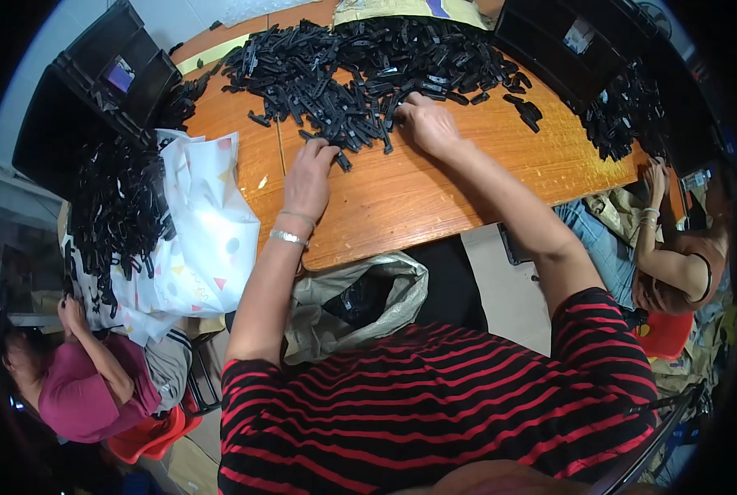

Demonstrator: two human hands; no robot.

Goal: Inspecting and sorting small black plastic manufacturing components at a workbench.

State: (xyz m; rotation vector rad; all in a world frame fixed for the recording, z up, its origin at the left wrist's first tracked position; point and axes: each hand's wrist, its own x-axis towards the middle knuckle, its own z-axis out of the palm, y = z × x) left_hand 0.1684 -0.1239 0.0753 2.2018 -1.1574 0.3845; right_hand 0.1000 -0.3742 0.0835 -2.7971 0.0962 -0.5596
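Observation:
A large heap of small, long, narrow black plastic pieces [302, 78] is spread over the far half of the wooden table [385, 202]. My left hand [305, 180], with bands at its wrist, is at the heap's near left edge. Its fingers curl downward among the front pieces, and one loose black piece [344, 162] lies just right of the fingertips. Farther out, my right hand [432, 126] reaches to the heap's near middle with bent fingers pressed together against the pieces. What either hand grips, if anything, is hidden by the fingers.
Black crates [554, 49] stand at both far corners. A patterned white sheet [212, 219] hangs at left beside another black heap [121, 210]. An open woven sack [401, 289] sits below the table's near edge. Two people [96, 384] sit at the left and right.

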